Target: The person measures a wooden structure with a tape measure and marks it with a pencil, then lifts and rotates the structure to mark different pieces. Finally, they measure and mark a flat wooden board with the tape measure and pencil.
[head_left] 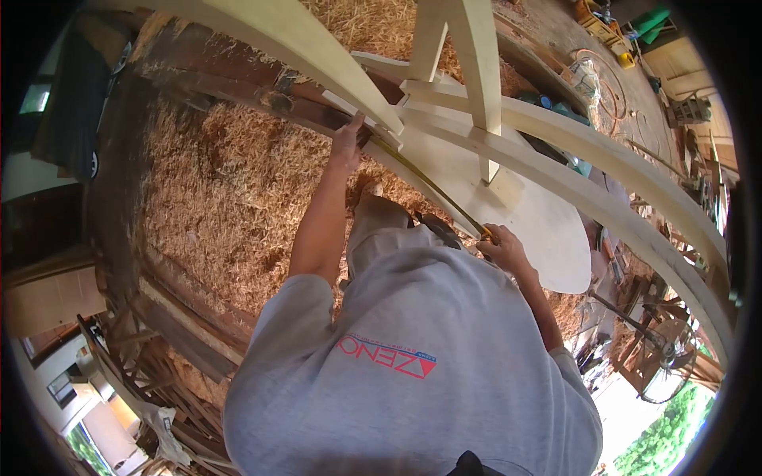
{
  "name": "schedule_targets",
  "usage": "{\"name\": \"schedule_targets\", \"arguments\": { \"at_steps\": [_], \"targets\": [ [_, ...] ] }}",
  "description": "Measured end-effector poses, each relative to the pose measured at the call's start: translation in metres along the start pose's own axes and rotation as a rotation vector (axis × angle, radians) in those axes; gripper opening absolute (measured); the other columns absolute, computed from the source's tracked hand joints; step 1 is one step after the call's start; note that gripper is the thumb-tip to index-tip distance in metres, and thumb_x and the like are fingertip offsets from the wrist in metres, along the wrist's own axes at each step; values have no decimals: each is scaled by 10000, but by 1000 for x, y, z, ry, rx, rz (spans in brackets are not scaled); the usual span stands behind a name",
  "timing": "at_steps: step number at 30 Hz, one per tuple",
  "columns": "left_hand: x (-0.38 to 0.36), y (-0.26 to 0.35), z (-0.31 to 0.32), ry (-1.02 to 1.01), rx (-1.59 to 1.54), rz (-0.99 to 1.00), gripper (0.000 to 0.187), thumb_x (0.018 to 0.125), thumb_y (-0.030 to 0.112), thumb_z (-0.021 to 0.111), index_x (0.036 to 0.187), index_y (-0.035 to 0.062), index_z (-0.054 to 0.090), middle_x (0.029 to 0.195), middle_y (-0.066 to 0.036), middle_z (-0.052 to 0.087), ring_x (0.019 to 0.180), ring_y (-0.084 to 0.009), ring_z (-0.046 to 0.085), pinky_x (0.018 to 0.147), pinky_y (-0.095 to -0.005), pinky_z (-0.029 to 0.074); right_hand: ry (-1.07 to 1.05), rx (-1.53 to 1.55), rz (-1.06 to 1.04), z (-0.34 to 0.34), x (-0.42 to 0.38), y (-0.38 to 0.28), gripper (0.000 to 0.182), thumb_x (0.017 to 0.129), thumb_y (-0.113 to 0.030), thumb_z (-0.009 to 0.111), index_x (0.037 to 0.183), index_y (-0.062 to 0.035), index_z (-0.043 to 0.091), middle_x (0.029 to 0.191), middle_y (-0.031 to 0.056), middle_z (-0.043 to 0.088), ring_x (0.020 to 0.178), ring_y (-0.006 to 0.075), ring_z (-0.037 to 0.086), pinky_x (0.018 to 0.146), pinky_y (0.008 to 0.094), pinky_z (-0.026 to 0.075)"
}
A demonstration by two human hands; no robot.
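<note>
A yellow measuring tape [421, 176] is stretched along the edge of a pale flat board [548, 230]. At its upper left end my left hand [346, 144] is closed round it, beside a small dark part between the fingers. My right hand [505, 247] grips the other end with closed fingers, where a yellow-orange piece shows at the fingertips. Pale curved wooden beams [556, 170] and an upright wooden piece [476, 63] stand over the board, on the far side of the tape.
Wood shavings [230, 198] cover the ground at the left and around my feet. Another long curved beam [294, 40] comes in from the top left. Dark timbers [190, 317] lie at the lower left. A wheel [668, 349] and cluttered wood pieces are at the right.
</note>
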State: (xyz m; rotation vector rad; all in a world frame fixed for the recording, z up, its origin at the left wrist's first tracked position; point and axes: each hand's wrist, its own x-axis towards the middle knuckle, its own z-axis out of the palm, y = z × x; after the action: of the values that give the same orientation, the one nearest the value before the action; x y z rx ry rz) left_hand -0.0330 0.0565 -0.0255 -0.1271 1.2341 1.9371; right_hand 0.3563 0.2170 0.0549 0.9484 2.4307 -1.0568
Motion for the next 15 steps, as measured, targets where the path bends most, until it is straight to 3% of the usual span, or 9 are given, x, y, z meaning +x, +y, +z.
{"name": "schedule_targets", "arguments": {
  "at_steps": [2, 4, 10, 15],
  "targets": [
    [1, -2, -2, 8, 24, 15, 547, 868, 402, 702, 1178, -25, 556, 1091, -95, 634, 981, -193, 621, 879, -353, 499, -2, -7, 3, 0, 1, 0, 506, 779, -393, 634, 1199, -112, 613, 975, 152, 619, 916, 326, 605, 813, 411, 480],
    [0, -5, -2, -8, 42, -3, 519, 922, 411, 628, 1186, -28, 547, 1159, -106, 608, 1092, -211, 549, 960, -356, 423, -4, -20, 2, 0, 2, 0, 508, 780, -399, 629, 1202, -118, 614, 972, 152, 619, 919, 325, 606, 812, 411, 480],
    [-9, -28, -6, 38, 294, 235, 672, 898, 465, 643, 1267, -78, 500, 1221, -108, 587, 1132, -181, 516, 1019, -325, 351, 34, -50, 50, -2, 0, -5, 503, 772, -400, 623, 1199, -135, 621, 964, 159, 619, 914, 321, 608, 804, 412, 484],
    [-20, -18, 3, 27, 293, 252, 743, 878, 499, 653, 1302, -84, 474, 1279, -128, 554, 1195, -197, 483, 1050, -337, 321, 34, -65, 41, -1, 2, -4, 522, 764, -409, 623, 1209, -136, 619, 978, 161, 620, 921, 321, 610, 811, 411, 487]
  ]
}}
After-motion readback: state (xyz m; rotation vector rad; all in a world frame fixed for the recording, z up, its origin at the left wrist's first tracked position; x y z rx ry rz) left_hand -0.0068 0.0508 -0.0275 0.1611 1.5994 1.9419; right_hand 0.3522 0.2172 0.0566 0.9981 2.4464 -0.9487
